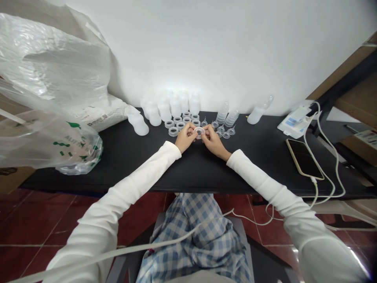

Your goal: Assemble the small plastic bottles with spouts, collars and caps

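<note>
- A smooth black table (188, 173) runs along a plain white wall (206, 51)
- The left hand (185, 139) and right hand (215, 141) have their fingers clamped on opposite edges of a translucent, circular plastic ring (199, 131), which sits between them
- Thick-rimmed loose rings (173, 131) and thin-stemmed clear pieces (226, 135) cluster just behind
- Frosted, rounded bottles (176, 106) stand near the wall
- A crinkled, glossy plastic bag (78, 147) bulges at left

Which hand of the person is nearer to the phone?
Right. The right hand grips the ring on the side toward the phone; the left hand grips the ring's far side.
</note>
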A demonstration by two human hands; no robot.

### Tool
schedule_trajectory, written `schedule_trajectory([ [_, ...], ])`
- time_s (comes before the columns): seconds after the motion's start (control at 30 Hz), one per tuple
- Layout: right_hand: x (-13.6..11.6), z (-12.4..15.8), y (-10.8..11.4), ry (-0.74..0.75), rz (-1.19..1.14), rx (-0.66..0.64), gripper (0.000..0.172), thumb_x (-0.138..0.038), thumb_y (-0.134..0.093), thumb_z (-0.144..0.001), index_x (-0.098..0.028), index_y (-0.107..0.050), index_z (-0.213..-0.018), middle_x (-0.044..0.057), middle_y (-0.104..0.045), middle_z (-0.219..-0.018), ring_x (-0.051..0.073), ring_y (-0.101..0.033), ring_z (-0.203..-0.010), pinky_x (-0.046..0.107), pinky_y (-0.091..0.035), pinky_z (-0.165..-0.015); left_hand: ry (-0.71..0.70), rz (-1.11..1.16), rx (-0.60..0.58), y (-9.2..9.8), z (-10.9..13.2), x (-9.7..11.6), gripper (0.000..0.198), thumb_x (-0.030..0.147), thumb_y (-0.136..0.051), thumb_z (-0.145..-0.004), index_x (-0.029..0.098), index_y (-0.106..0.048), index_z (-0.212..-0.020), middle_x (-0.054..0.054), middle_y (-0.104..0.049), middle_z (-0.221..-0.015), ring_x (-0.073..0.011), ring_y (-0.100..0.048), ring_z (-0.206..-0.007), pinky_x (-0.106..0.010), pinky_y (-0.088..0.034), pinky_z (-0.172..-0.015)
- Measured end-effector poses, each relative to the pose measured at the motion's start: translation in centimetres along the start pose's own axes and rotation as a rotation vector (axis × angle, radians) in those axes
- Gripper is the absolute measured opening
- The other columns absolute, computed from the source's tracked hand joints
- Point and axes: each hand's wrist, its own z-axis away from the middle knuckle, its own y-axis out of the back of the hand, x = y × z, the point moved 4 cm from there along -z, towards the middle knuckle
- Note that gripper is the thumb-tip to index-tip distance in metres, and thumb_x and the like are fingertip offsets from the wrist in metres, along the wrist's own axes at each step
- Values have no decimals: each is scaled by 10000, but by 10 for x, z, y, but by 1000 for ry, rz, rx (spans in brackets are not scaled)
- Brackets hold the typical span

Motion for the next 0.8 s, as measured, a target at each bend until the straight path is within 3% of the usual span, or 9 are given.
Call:
schedule_trajectory([
  [0.2, 0, -1, 2, 3, -32, 0, 389, -648, -485, -951, -264, -427, -928, -39, -598, -704, 137, -531, -594, 303, -443, -577, 12, 13, -76, -3, 1, 2, 374, 478, -772, -805, 210, -519, -873, 44, -622, -610, -103, -568, -528, -244, -442, -559],
  [0.43, 0, -1, 3, 4, 0, 15, 376, -610, -522, -937, -260, -415, -846, -68, -508, -605, 118, -443, -521, 293, -374, -522, -11, -88, -32, -2, 3, 4, 299, 348, -771, -815, 227, -498, -805, 62, -562, -592, -106, -539, -530, -267, -443, -632],
  [0.8, 7, -4, -1, -44, -184, -68, 476, -717, -574, -865, -267, -419, -862, -42, -591, -666, 140, -560, -585, 313, -468, -568, -77, -112, -59, 1, 1, 3, 315, 408, -780, -798, 239, -514, -795, 62, -545, -591, -118, -564, -546, -293, -528, -668],
])
